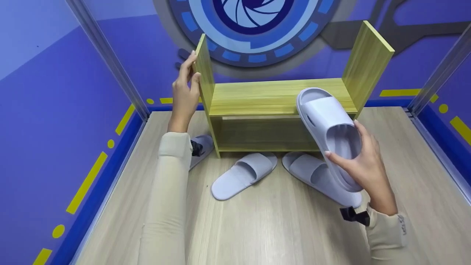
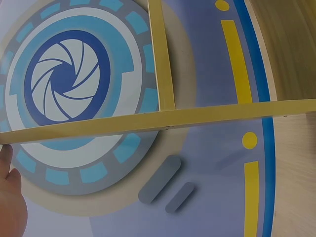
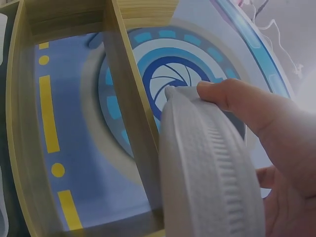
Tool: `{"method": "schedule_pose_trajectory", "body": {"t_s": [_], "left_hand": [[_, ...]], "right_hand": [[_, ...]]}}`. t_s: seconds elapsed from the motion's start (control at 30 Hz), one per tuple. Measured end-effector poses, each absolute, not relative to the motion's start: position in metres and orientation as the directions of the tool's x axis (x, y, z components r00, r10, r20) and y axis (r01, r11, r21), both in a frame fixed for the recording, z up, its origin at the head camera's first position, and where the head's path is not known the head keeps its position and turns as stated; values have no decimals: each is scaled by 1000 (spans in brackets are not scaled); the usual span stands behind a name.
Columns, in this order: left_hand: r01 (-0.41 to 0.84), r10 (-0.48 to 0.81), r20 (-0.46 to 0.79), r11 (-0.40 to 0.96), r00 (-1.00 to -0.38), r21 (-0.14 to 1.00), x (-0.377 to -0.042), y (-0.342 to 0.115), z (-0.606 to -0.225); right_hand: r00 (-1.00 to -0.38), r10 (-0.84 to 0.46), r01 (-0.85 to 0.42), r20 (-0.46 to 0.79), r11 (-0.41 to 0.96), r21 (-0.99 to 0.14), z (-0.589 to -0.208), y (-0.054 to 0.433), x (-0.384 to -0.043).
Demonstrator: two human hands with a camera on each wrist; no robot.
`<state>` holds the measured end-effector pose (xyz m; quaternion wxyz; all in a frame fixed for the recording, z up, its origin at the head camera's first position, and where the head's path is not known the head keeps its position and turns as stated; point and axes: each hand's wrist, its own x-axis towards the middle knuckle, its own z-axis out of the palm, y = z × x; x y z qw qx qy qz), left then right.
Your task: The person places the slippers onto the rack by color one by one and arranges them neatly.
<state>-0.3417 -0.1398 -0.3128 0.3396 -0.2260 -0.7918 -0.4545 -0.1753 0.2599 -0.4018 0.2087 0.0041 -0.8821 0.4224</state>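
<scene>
My right hand (image 1: pixel 368 162) grips a grey slide slipper (image 1: pixel 329 114) across its heel end, thumb on one side and fingers on the other. The slipper is raised, its toe tilted up toward the wooden shelf (image 1: pixel 276 97) and overlapping the upper board in the head view. In the right wrist view the slipper's ribbed side (image 3: pixel 212 163) fills the lower middle. My left hand (image 1: pixel 187 90) touches the shelf's left upright panel near its top, fingers fairly straight along the outer face. In the left wrist view only part of that hand (image 2: pixel 12 197) shows at the edge.
On the wood-grain floor, one grey slipper (image 1: pixel 244 175) lies before the shelf and another (image 1: pixel 312 176) lies partly behind the held one. A further slipper (image 1: pixel 204 147) lies left of the shelf, partly hidden by my sleeve. A blue patterned wall (image 1: pixel 121 48) stands behind.
</scene>
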Motion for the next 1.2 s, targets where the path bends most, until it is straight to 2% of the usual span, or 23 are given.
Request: {"method": "schedule_pose_trajectory", "body": {"t_s": [0.2, 0.5, 0.8, 1.2], "left_hand": [[675, 51, 751, 480, -658, 560, -342, -140, -312], [631, 48, 709, 501, -703, 592, -340, -139, -310], [644, 50, 719, 489, -694, 588, -341, -139, -311], [639, 37, 711, 475, -702, 606, -341, -139, -311]], "right_hand": [[-910, 198, -156, 364, 650, -744, -396, 251, -187], [-891, 223, -160, 396, 662, -732, -384, 242, -206], [-873, 242, -153, 424, 690, -708, -378, 232, -223], [-892, 253, -88, 374, 714, -694, -373, 217, -247]]}}
